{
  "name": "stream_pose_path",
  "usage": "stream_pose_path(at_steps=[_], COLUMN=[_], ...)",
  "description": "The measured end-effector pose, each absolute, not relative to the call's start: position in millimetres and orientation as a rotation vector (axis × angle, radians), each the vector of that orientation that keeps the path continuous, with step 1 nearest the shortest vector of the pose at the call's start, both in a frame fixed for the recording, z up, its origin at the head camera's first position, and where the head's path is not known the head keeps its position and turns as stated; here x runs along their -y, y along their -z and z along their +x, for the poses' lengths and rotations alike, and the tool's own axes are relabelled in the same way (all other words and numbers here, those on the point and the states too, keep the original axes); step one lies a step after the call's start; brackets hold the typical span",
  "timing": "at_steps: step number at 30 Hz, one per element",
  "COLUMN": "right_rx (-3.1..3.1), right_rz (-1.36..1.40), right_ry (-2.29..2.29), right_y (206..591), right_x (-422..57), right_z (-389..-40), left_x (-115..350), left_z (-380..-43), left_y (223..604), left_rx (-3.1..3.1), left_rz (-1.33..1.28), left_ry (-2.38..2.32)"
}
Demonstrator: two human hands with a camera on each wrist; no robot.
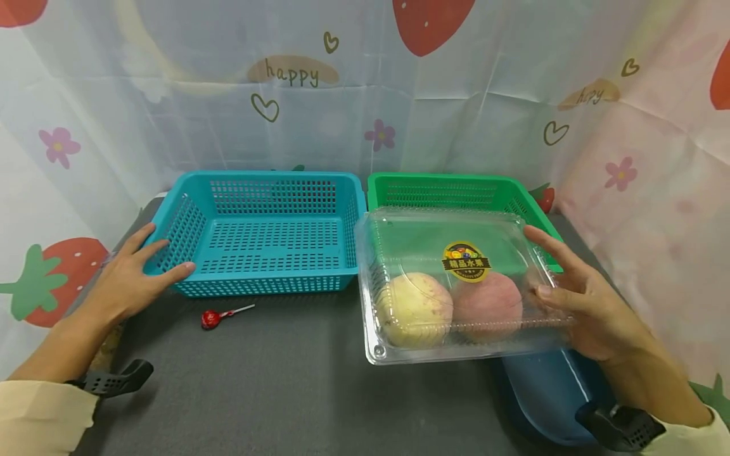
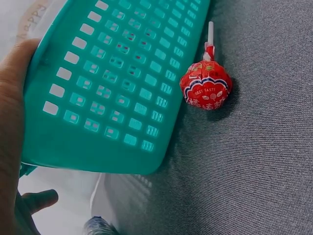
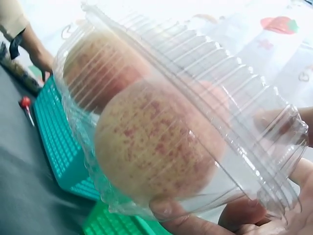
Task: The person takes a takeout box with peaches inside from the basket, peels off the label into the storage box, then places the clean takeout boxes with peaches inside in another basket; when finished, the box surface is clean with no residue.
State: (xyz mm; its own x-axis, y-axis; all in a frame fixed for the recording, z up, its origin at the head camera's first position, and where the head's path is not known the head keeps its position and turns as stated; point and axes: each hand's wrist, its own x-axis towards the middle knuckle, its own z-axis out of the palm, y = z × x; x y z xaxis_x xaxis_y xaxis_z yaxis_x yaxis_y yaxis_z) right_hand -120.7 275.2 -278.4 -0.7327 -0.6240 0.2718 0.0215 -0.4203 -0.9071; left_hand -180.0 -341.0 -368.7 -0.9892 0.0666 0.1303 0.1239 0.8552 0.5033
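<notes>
My right hand (image 1: 604, 310) grips the right end of a clear plastic clamshell box (image 1: 445, 234) with a round fruit label, holding it tilted above the table. Inside lie two peaches: a yellowish peach (image 1: 415, 309) on the left and a pink peach (image 1: 487, 308) beside it. In the right wrist view, fingertips (image 3: 168, 208) support the box from underneath. On the left, my left hand (image 1: 128, 278) rests at the left rim of the blue basket (image 1: 274, 284), fingers spread and thumb over the front corner. That basket holds nothing.
Partly hidden behind the box stands a green basket (image 1: 445, 179), right of the blue one. A red-wrapped lollipop (image 1: 211, 318) lies on the grey table (image 1: 256, 392) in front. Below my right hand sits a dark blue bin (image 1: 547, 392). A printed curtain (image 1: 399, 88) hangs behind.
</notes>
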Motion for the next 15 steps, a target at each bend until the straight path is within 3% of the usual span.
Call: stream_pose_path(at_steps=[8,15], right_rx=[-1.494,-1.679], right_rz=[-0.835,-0.645], right_ry=[2.204,2.164], right_y=[295,300], right_x=[-253,-235], right_z=[-116,-108], left_x=[341,341], left_z=[-181,-180], left_y=[369,369], left_rx=[2.923,2.918], left_rz=[-0.152,-0.154], left_ry=[0.794,0.807])
